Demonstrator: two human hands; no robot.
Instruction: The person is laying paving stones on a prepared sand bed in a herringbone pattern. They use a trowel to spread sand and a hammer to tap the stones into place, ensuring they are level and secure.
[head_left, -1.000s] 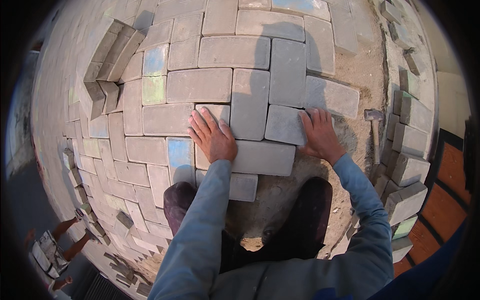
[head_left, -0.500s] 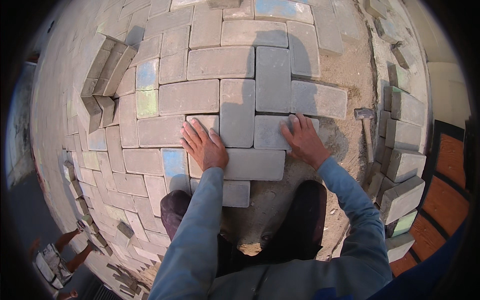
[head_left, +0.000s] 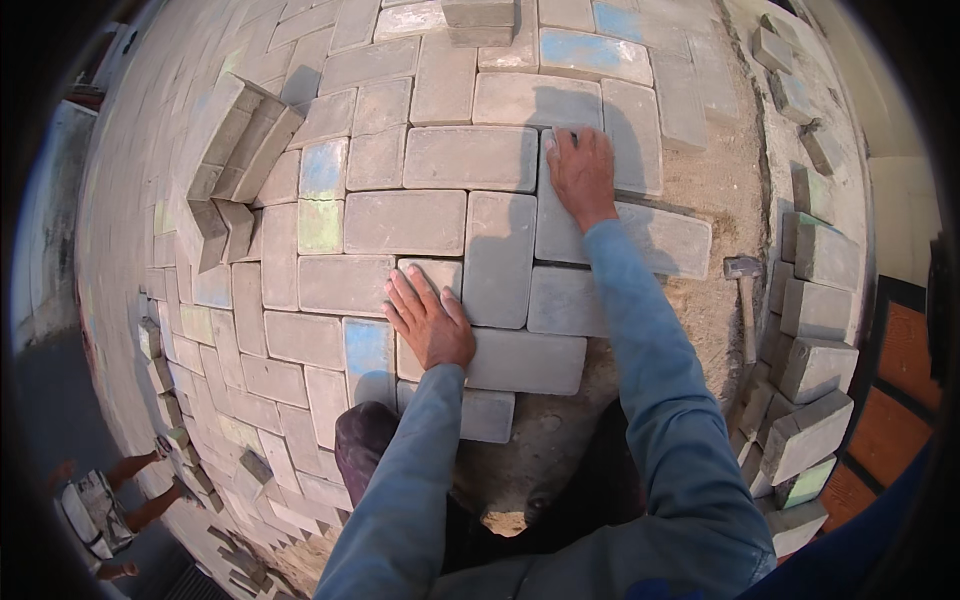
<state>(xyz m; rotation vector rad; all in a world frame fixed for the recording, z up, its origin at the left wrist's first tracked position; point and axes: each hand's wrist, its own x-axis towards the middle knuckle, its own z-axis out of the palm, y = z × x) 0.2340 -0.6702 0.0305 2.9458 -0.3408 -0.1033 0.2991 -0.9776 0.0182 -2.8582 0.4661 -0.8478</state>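
Observation:
My left hand (head_left: 430,318) lies with spread fingers on a grey concrete paver (head_left: 440,270) and the one just nearer. Further off and to the right, my right hand (head_left: 582,172) rests on the far end of a lengthwise paver (head_left: 562,230); its fingers are bent, with a gap beside the thumb, and nothing is lifted in it. Between the hands sits another lengthwise paver (head_left: 499,260). A crosswise paver (head_left: 568,300) lies partly under my right forearm. Nearest my knees, the stepped edge of the paving ends at a crosswise paver (head_left: 487,415).
Bare sand (head_left: 700,340) borders the paving on the right, where a hammer (head_left: 744,300) lies. Stacked pavers (head_left: 815,300) line the right side. Another stack (head_left: 225,150) stands on the left, and a block (head_left: 478,20) lies ahead. A person (head_left: 110,510) is at lower left.
My right hand has moved away from me, from the crosswise paver to the far end of the lengthwise one. My left hand stays on the same paver; the view has shifted slightly.

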